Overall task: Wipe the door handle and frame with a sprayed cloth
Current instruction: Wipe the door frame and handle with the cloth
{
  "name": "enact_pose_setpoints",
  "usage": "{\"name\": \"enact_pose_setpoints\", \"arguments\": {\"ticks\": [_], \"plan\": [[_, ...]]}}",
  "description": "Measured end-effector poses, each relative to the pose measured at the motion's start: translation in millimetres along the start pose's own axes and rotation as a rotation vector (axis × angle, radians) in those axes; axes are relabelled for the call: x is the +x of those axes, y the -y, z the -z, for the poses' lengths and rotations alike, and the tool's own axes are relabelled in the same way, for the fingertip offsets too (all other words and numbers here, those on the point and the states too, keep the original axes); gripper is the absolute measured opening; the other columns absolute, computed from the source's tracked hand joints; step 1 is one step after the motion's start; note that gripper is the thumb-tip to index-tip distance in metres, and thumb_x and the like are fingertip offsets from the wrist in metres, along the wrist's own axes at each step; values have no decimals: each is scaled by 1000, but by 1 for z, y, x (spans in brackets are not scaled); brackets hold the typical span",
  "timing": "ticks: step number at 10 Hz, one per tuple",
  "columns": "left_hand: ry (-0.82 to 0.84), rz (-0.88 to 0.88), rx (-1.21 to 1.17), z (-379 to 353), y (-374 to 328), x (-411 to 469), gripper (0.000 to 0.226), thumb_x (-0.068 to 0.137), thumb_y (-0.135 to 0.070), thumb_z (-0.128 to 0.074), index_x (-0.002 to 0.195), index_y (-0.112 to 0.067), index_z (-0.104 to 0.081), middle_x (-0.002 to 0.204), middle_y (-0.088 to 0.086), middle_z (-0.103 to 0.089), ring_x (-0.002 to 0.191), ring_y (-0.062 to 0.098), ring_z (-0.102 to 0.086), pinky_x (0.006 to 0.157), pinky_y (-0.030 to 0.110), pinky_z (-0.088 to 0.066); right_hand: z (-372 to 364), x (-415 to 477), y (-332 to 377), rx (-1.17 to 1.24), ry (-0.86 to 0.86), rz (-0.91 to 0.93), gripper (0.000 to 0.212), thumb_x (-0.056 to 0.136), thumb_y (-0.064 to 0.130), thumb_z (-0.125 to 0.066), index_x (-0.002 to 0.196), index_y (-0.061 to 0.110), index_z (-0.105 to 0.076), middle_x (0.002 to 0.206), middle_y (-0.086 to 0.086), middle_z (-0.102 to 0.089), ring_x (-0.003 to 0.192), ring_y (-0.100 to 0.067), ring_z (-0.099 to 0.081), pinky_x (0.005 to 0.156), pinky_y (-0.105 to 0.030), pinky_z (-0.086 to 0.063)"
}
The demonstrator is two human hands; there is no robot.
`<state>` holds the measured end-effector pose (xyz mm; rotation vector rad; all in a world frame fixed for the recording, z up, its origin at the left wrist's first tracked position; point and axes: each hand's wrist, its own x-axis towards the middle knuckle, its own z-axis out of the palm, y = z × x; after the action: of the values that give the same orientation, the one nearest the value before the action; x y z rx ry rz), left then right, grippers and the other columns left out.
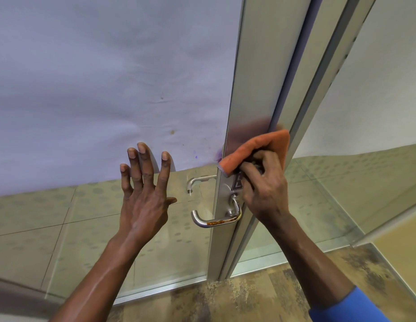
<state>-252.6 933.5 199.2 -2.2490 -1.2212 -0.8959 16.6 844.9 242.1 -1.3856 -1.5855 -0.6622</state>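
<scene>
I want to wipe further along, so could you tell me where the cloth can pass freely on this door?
Free: the frame above the orange cloth, and below the handle. Crowded: the lock plate, where the right hand and the handle meet.

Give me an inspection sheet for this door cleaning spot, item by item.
Surface: metal door frame, smudged just above the cloth.
Job's things: orange cloth pressed on the frame; door handle below it has a rusty streak.
Clutter: nothing seen.
Grips: right hand shut on the cloth; left hand open, fingers spread, against or near the glass panel.
Cables: nothing seen.
Surroundings: pale sheet behind the glass, worn floor.
</scene>
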Motion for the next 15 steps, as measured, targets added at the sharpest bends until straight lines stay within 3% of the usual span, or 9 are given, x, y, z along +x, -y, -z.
{"name": "enact_pose_setpoints", "arguments": {"ticks": [3, 5, 6, 7, 10, 11, 13, 14, 15], "plan": [[-1, 0, -6, -1, 1, 0, 166, 67, -32, -108, 181, -12, 10, 180, 25, 36, 169, 44, 35, 137, 55, 24, -11, -44, -13, -54, 497, 220, 15, 93, 3, -74, 102, 14, -78, 97, -8, -62, 91, -25, -59, 78, -44, -56], [-5, 0, 0, -3, 2, -1, 165, 66, -32, -108, 181, -12, 9, 181, 26, 35, 169, 44, 34, 137, 55, 24, 5, -25, -9, -76, 229, 39, 6, 93, 1, -76, 91, 6, -76, 92, -15, -60, 86, -28, -61, 66, -38, -56], [-9, -3, 0, -5, 2, -1, 164, 66, -31, -108, 181, -11, 7, 181, 26, 32, 170, 45, 33, 137, 55, 23, 6, -3, 1, -27, 49, -28, 14, 92, -8, -70, 103, 0, -76, 109, -25, -62, 99, -30, -61, 82, -28, -54], [-6, -3, 8, -6, 3, -2, 164, 65, -33, -108, 181, -10, 6, 182, 27, 31, 170, 46, 32, 138, 56, 22, -1, 13, 9, 35, 16, -52, 23, 94, -9, -66, 113, -2, -75, 117, -27, -60, 103, -29, -59, 84, -30, -54], [-8, -8, 19, -6, 4, -2, 166, 65, -34, -109, 181, -11, 7, 182, 27, 30, 170, 45, 31, 138, 55, 22, -12, -31, -6, 15, 515, 252, 38, 115, 23, -39, 113, 13, -76, 107, -4, -61, 99, -22, -59, 81, -40, -53], [-4, -11, 19, -4, 3, -2, 166, 66, -35, -108, 181, -11, 8, 181, 27, 32, 170, 45, 32, 138, 56, 23, -4, -28, -11, -19, 396, 215, 15, 105, 9, -63, 102, 7, -77, 99, -11, -61, 91, -26, -59, 73, -43, -52], [-6, -2, 7, -1, 1, -1, 165, 67, -33, -108, 181, -12, 10, 180, 25, 35, 169, 44, 35, 137, 55, 24, 4, 14, -1, 51, 38, -33, 25, 91, -8, -62, 110, 5, -73, 118, -22, -57, 109, -23, -56, 95, -25, -49], [-3, 1, 4, 0, 0, 0, 165, 67, -33, -108, 181, -12, 10, 180, 25, 36, 169, 44, 35, 137, 55, 24, -6, 14, 2, 75, 65, 6, 31, 84, -11, -65, 111, 3, -72, 114, -22, -58, 106, -31, -59, 93, -31, -48], [-2, 4, 2, 0, 0, 1, 166, 67, -33, -108, 181, -12, 10, 180, 25, 36, 169, 43, 35, 137, 54, 24, -15, -11, -3, 110, 253, 129, 23, 91, -5, -66, 110, 3, -76, 108, -17, -60, 100, -29, -60, 88, -37, -51]]}}
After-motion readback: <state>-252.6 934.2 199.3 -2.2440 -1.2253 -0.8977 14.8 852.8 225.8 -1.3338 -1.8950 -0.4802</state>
